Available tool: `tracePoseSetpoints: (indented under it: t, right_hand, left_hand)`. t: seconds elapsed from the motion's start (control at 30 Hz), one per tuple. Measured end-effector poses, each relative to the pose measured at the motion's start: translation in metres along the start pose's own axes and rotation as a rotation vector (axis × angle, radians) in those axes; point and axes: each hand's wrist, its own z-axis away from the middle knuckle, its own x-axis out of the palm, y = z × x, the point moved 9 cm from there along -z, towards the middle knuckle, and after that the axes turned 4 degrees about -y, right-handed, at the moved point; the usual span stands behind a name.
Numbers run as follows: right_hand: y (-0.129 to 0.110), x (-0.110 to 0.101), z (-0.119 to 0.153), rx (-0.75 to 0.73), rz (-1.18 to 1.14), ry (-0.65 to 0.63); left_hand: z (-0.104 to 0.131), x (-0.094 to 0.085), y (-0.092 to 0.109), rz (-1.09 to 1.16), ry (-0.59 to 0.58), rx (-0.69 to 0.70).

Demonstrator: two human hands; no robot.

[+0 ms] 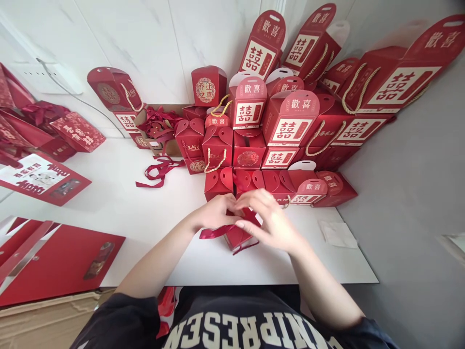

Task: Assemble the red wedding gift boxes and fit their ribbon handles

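A small red box (240, 237) with a dark red cord at its near side stands on the white table, partly hidden under both hands. My left hand (217, 212) reaches over its left side with curled fingers, at a dark red ribbon (217, 232) that trails out to the left. From the right, my right hand (267, 218) arches over the box, its fingers bent and its thumb apart, pointing left. The fingertips of both hands come close together above the box. What lies between them is hard to make out.
Red gift boxes (248, 154) are stacked behind the hands against the wall. A loose ribbon (160, 170) and a carton of ribbons (163, 127) are at the back left. Larger red boxes (69, 257) line the left. A white tissue (337, 234) lies right on the table (174, 203).
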Motion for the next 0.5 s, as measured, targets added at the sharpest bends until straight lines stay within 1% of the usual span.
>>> tracePoseSetpoints:
  t: [0.03, 0.07, 0.13, 0.17, 0.27, 0.37, 0.43, 0.5]
  right_hand:
    - [0.010, -0.008, 0.001, 0.052, 0.061, -0.001]
    - [0.018, -0.010, 0.002, 0.076, 0.095, -0.041]
    - [0.025, -0.010, 0.005, 0.037, 0.082, -0.103]
    - [0.026, -0.009, 0.008, -0.003, 0.047, -0.110]
    - [0.015, -0.006, 0.021, -0.145, -0.013, -0.068]
    - [-0.005, 0.005, 0.035, -0.264, 0.073, -0.066]
    - [-0.014, 0.013, 0.041, -0.293, 0.157, -0.089]
    - [-0.018, 0.019, 0.045, -0.288, 0.200, -0.117]
  left_hand:
    - [0.000, 0.000, 0.001, 0.017, -0.015, -0.005]
    - [-0.001, 0.000, 0.001, 0.038, -0.029, -0.017]
    - [-0.001, -0.001, 0.000, 0.086, -0.050, -0.040]
    - [-0.002, -0.002, -0.002, 0.114, -0.051, -0.046]
    - [-0.002, -0.003, -0.010, 0.218, -0.056, -0.020]
    - [-0.002, -0.001, -0.019, 0.292, -0.074, 0.014]
    - [-0.002, -0.001, -0.023, 0.307, -0.072, 0.023]
    - [-0.002, -0.001, -0.021, 0.296, -0.061, 0.033]
